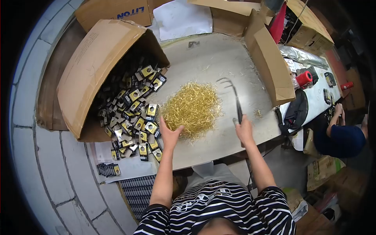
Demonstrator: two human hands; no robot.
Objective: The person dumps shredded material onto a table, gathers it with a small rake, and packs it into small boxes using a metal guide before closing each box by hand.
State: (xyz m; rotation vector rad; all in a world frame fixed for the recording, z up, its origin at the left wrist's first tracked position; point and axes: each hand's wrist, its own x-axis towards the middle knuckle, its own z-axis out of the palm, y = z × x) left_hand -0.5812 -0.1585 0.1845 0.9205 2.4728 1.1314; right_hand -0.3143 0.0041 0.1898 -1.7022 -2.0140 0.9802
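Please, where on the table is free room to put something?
Mostly bare: beyond the gold pile, toward the white sheet, and between the rake and right cardboard wall. Crowded: left, where small boxes spill from the carton.

Here's my pale worktop, and right in the middle sits a loose heap of thin golden pieces! Over on my left, black-and-yellow cartons sprawl out from a tipped cardboard box. Stray bits dot the right, a small dark scrap lies farther back, and a cardboard barrier lines the right edge.
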